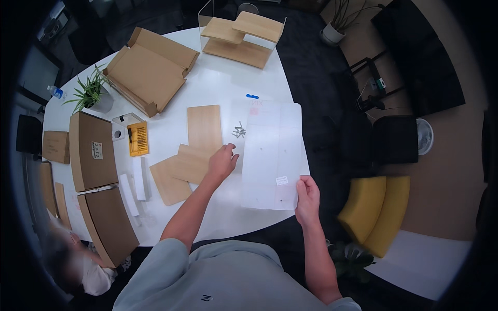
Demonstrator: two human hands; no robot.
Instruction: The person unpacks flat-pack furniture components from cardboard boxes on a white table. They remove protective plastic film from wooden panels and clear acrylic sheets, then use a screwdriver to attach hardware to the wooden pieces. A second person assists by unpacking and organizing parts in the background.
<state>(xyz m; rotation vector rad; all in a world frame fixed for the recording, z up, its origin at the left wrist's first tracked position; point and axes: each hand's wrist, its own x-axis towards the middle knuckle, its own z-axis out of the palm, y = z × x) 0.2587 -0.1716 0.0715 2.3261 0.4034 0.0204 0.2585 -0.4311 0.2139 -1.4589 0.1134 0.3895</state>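
My right hand (307, 199) grips the lower right edge of a clear plastic panel (271, 155), thumb on top. The panel has rounded corners, several small holes and a white label near its lower edge. My left hand (223, 163) hovers by the panel's left side, empty, with its fingers loosely bent and apart. Just beyond its fingertips a small heap of screws (239, 130) rests on the white table (228, 207). Three light wooden boards lie to its left: one upright board (204, 124) and two overlapping ones, the upper board (191, 163) and the lower board (168, 181).
An assembled wood-and-clear shelf (244, 39) stands at the far edge. An opened cardboard box (153, 70), a potted plant (91, 93), a yellow screwdriver-bit case (138, 139) and white strips (139, 179) occupy the left. Another person (96, 272) is at the lower left, beside brown boxes (109, 223).
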